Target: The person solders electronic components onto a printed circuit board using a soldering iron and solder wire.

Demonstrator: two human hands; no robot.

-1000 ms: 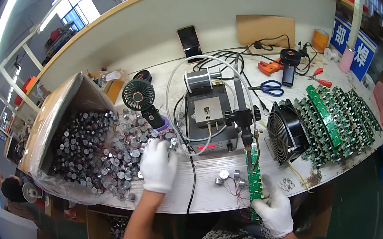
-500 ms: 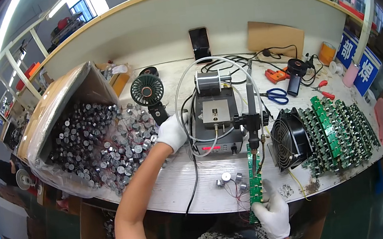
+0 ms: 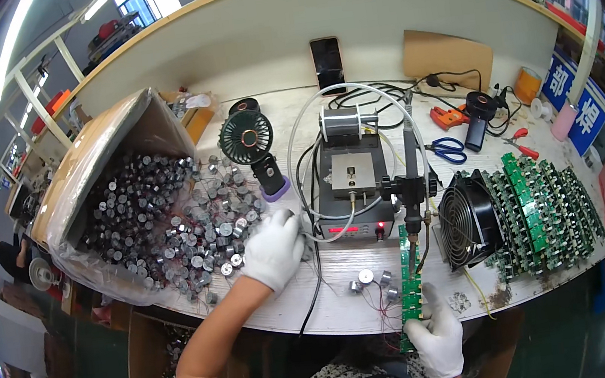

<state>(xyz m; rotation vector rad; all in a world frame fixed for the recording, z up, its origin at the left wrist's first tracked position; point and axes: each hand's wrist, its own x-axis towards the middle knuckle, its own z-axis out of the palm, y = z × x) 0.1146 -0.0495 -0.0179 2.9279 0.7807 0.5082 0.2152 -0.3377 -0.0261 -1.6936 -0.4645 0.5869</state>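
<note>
Head view shows a green circuit board point(image 3: 410, 281) under the soldering iron point(image 3: 413, 213), its near end past the edge of the table point(image 3: 340, 309). White-gloved, the right hand point(image 3: 439, 338) holds that end, thumb on top. Silver motors point(image 3: 366, 276) with red wires lie just left of it. The left hand point(image 3: 276, 251), also gloved, is beside the motor pile point(image 3: 221, 233); whether it grips anything, I cannot tell. Farther right stand a black fan point(image 3: 465, 222) and stacked boards point(image 3: 539, 205).
</note>
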